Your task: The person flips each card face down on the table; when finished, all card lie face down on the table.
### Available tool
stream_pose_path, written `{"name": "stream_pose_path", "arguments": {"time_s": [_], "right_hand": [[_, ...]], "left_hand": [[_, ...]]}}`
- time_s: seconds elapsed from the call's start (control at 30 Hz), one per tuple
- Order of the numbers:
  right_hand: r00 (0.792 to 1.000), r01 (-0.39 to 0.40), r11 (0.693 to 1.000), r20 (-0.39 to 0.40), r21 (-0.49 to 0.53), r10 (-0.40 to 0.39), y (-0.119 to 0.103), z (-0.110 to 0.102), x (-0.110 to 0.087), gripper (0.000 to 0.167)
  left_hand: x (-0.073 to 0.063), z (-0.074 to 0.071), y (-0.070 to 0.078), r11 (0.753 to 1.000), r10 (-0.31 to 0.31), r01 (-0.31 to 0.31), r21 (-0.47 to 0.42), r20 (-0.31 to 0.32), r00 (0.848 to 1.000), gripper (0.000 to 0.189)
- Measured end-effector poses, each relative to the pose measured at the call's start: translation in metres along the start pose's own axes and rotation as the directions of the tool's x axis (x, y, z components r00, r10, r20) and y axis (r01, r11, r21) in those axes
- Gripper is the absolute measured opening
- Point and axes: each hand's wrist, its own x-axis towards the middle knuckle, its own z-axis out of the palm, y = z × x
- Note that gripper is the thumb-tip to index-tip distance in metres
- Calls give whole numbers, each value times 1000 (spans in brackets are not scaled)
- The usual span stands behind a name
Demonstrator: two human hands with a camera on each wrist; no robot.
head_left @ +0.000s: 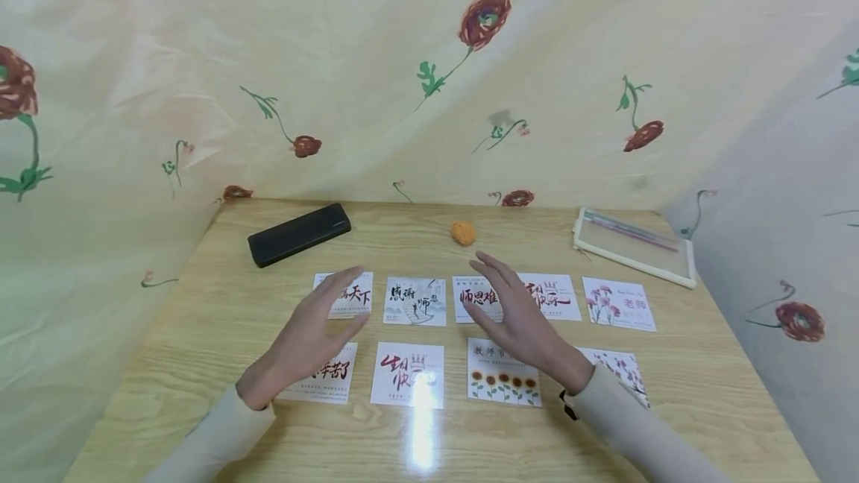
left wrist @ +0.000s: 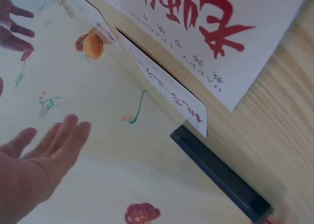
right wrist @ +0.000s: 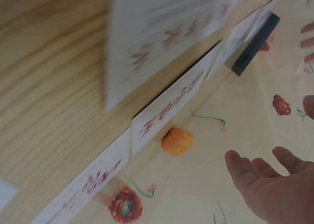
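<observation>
In the head view my left hand (head_left: pixel 305 334) hovers over the cards at the left, fingers extended and thumb apart, holding nothing. My right hand (head_left: pixel 517 319) mirrors it on the other side, also holding nothing. Beneath the left hand lie a card with red brush lettering (head_left: pixel 329 379) and another above it, each partly hidden. Between the hands show a grey landscape card (head_left: pixel 416 302) and a red-lettered card with a cake drawing (head_left: pixel 406 375). A sunflower card (head_left: pixel 503 373) and a red-lettered card (head_left: pixel 470 297) are partly covered by the right hand.
A black oblong case (head_left: pixel 298 235) lies at the back left of the wooden table (head_left: pixel 201 304). An orange lump (head_left: pixel 463 232) sits at the back middle. A white-edged clear pouch with pens (head_left: pixel 634 247) is at the back right, near a purple-flower card (head_left: pixel 619 304). Flowered cloth (head_left: pixel 376 58) hangs behind.
</observation>
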Motion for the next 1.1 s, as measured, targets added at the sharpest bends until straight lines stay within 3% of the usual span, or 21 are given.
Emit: {"name": "stream_pose_path", "arguments": {"time_s": [0.17, 0.3, 0.5, 0.73, 0.83, 0.97, 1.1], "right_hand": [[999, -39, 984, 25, 176, 35, -9, 9, 19, 65], [994, -93, 941, 83, 325, 69, -14, 19, 31, 64], [967, -231, 833, 215, 503, 138, -22, 40, 50, 58], [932, -341, 754, 307, 561, 193, -38, 68, 70, 54], [914, -388, 703, 347, 596, 211, -45, 75, 77, 55], [873, -476, 612, 424, 631, 241, -54, 81, 86, 57], [841, -533, 527, 483, 663, 243, -62, 86, 93, 60]], "left_hand": [[-3, -8, -13, 989, -132, 126, -76, -92, 987, 64], [-4, -13, -25, 974, -209, 197, -107, -114, 971, 60], [-3, -20, -39, 927, -353, 339, -162, -65, 933, 57], [2, -25, -47, 855, -486, 481, -194, 20, 873, 65], [3, -24, -49, 822, -526, 527, -217, 69, 848, 67], [3, -24, -50, 798, -547, 553, -239, 98, 832, 68], [2, -26, -52, 794, -547, 555, -250, 107, 831, 68]]}}
